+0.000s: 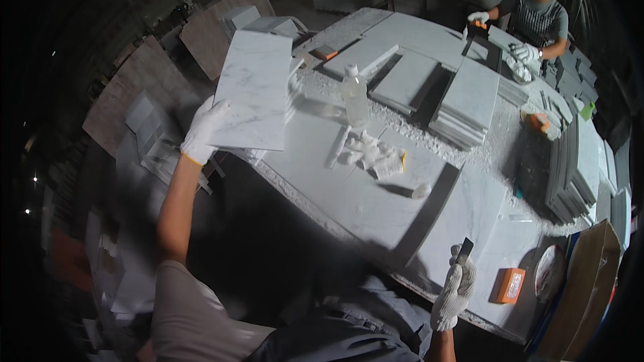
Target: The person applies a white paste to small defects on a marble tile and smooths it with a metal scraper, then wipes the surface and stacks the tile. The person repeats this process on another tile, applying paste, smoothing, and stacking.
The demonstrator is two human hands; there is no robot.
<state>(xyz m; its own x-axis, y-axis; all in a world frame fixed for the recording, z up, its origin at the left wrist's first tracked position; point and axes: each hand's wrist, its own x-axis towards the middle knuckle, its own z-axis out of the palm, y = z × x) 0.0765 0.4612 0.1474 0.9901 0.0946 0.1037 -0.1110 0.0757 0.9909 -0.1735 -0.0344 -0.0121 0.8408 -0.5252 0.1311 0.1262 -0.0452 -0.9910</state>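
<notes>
We find the left hand [204, 131] clamped on the left edge of a grey-veined marble tile [255, 87], tilted up at the worktable's [315, 218] left end; table contact cannot be confirmed. The right hand [455, 295] is wrapped around a dark-bladed scraper [464, 251]. We advise firm tile support, blade clear of fingers, and room beside the plastic bottle [355, 100].

Holds up a slab [253, 90] in the gloved left hand [206, 127], at the table's [305, 202] left end. Grips a dark blade [465, 248] in the gloved right hand [456, 291], at the near edge. Has a bottle [355, 102] and loose gloves [376, 155] between, an orange block [511, 286] toward the near right corner.
</notes>
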